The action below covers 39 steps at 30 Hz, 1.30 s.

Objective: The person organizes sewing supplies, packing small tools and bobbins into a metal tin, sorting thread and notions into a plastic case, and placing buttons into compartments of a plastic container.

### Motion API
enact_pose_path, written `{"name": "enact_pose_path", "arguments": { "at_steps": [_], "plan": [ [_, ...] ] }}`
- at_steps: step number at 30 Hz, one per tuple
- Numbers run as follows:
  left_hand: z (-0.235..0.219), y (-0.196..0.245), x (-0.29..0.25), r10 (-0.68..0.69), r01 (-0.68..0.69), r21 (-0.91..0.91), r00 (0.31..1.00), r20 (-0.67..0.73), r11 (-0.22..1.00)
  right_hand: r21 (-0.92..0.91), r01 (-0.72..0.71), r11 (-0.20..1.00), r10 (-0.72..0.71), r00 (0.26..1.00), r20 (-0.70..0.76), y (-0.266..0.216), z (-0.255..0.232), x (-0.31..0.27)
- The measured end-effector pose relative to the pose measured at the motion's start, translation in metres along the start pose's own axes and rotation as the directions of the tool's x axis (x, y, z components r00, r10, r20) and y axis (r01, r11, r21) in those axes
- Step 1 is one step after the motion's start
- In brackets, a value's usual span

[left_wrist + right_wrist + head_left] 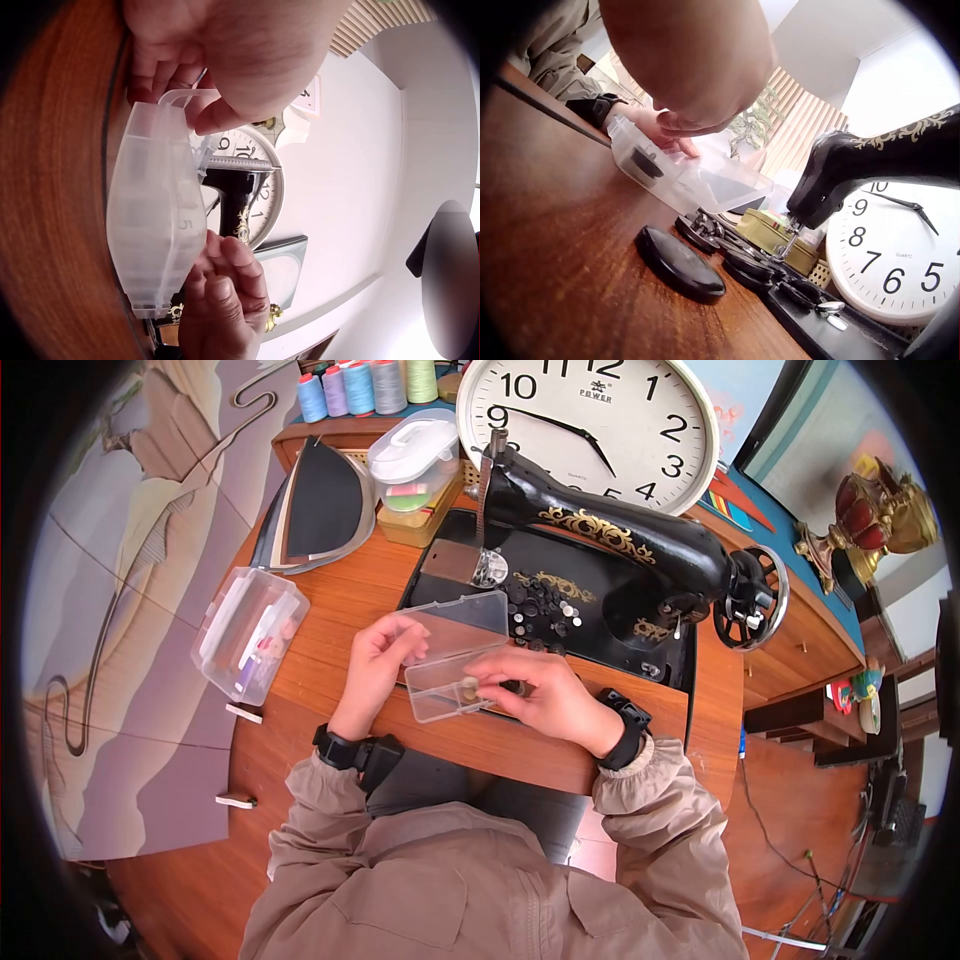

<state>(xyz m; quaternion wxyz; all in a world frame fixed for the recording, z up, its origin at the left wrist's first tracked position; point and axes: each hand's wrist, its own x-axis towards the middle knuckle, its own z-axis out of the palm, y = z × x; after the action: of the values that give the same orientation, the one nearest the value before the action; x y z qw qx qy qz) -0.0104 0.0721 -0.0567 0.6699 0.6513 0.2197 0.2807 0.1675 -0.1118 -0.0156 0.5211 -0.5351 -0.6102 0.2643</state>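
Note:
A clear plastic box (432,694) with compartments lies at the table's front edge, its hinged lid (468,622) raised. My left hand (382,656) pinches the lid's left edge between thumb and curled fingers. Over the right-hand compartment, my right hand (535,690) bends its fingers down. A tan, round button (469,687) shows right at those fingertips; I cannot tell whether they pinch it. The right wrist view shows a dark button (646,161) inside the box. A large black button (681,264) lies on the wood below my right hand.
Black and a few white buttons (540,610) lie piled on the bed of a black sewing machine (600,525). Behind stands a big clock (640,420). To the left are another clear box (250,635), a dark folded piece (325,505) and a lidded tub (415,455).

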Motion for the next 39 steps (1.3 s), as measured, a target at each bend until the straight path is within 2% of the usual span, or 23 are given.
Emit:
{"name": "enact_pose_path", "arguments": {
  "at_steps": [2, 3, 4, 6, 9, 13, 15, 18, 21, 25, 27, 31, 33, 36, 39],
  "plan": [
    [-0.001, -0.001, 0.000, -0.001, 0.001, 0.009, 1.000, -0.002, 1.000, -0.121, 0.071, 0.990, -0.082, 0.992, -0.092, 0.000, -0.003, 0.003],
    [-0.001, -0.001, 0.000, -0.002, 0.002, 0.009, 1.000, 0.000, 1.000, -0.215, 0.036, 0.976, -0.069, 0.986, -0.149, -0.004, -0.008, 0.004],
    [-0.001, -0.001, 0.000, -0.011, 0.011, 0.009, 1.000, -0.005, 1.000, -0.358, 0.100, 0.928, -0.187, 0.958, -0.218, 0.007, -0.013, 0.006],
    [-0.001, -0.001, 0.000, -0.020, 0.020, 0.008, 1.000, -0.009, 1.000, -0.531, 0.049, 0.846, -0.236, 0.927, -0.290, 0.019, -0.019, 0.007],
    [-0.001, -0.002, 0.001, -0.005, 0.004, -0.037, 1.000, -0.018, 0.999, -0.612, -0.011, 0.791, -0.225, 0.924, -0.308, 0.031, -0.026, 0.007],
    [0.000, -0.001, 0.000, 0.000, 0.000, -0.024, 1.000, -0.015, 1.000, -0.640, -0.018, 0.768, -0.183, 0.952, -0.246, 0.034, -0.026, 0.006],
    [0.000, -0.001, 0.000, 0.004, -0.005, -0.025, 1.000, -0.014, 1.000, -0.627, 0.054, 0.777, -0.202, 0.965, -0.166, 0.033, -0.026, 0.006],
    [0.000, -0.001, 0.000, 0.006, -0.006, -0.021, 1.000, -0.008, 1.000, -0.663, 0.043, 0.747, -0.172, 0.976, -0.130, 0.036, -0.025, 0.005],
    [0.000, 0.000, 0.000, -0.004, 0.004, -0.018, 1.000, -0.005, 1.000, -0.674, 0.011, 0.738, -0.115, 0.987, -0.110, 0.038, -0.027, 0.004],
    [-0.001, -0.002, 0.001, 0.007, -0.007, -0.029, 1.000, -0.002, 1.000, -0.690, 0.012, 0.724, -0.135, 0.983, -0.125, 0.039, -0.027, 0.004],
    [-0.001, -0.003, 0.001, 0.010, -0.010, -0.040, 1.000, 0.004, 0.999, -0.683, 0.030, 0.729, -0.200, 0.965, -0.172, 0.031, -0.024, 0.007],
    [-0.002, -0.002, 0.001, -0.001, 0.001, -0.037, 1.000, 0.002, 0.999, -0.564, 0.063, 0.824, -0.166, 0.977, -0.133, 0.016, -0.022, 0.006],
    [-0.001, -0.002, 0.001, -0.003, 0.003, -0.033, 1.000, 0.006, 0.999, -0.627, 0.099, 0.772, -0.145, 0.989, -0.023, 0.018, -0.021, 0.003],
    [0.000, -0.003, 0.001, 0.006, -0.006, -0.045, 1.000, 0.000, 0.999, -0.678, 0.147, 0.720, -0.193, 0.981, 0.008, 0.014, -0.018, 0.004],
    [0.000, -0.004, 0.001, 0.014, -0.014, -0.035, 1.000, -0.001, 0.999, -0.678, 0.127, 0.724, -0.168, 0.986, 0.005, 0.012, -0.015, 0.003]
  ]
}}
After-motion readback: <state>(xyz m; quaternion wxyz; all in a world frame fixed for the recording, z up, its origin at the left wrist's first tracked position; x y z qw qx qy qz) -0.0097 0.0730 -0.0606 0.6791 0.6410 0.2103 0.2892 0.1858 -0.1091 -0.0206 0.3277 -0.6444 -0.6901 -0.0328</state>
